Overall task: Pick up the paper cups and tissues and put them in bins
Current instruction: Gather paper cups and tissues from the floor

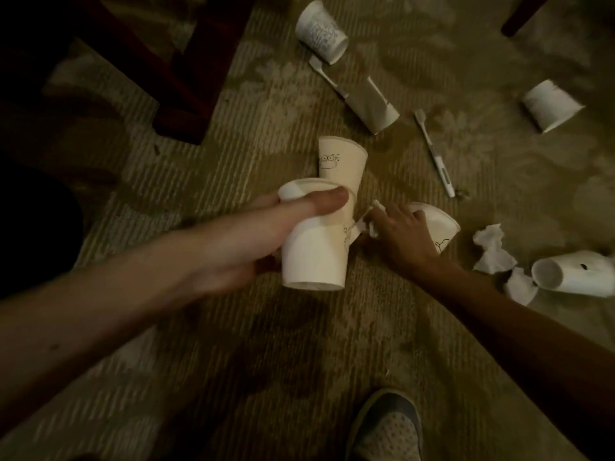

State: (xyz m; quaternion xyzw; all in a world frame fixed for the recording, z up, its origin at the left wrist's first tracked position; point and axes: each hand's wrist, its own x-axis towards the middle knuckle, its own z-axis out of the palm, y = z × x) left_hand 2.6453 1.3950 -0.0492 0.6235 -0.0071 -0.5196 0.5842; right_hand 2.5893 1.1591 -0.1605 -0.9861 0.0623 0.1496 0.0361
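Observation:
My left hand (253, 234) grips a white paper cup (312, 257) above the carpet. A second cup with a cartoon face (342, 161) sticks up behind it, held in the same hand. My right hand (399, 237) is down on the floor, its fingers closed over a tipped paper cup (437, 224). A small tissue scrap (372, 221) pokes out at its thumb side. More white cups lie on their sides at the top (321, 31), the upper right (549, 106) and the right edge (579, 272). Crumpled tissues (492, 251) lie right of my right hand.
A toothbrush (436, 154), a flattened brown paper tube (376, 106) and a plastic utensil (322, 73) lie on the patterned carpet. Dark chair legs (186, 78) stand at the upper left. My shoe (387, 427) is at the bottom. No bin is in view.

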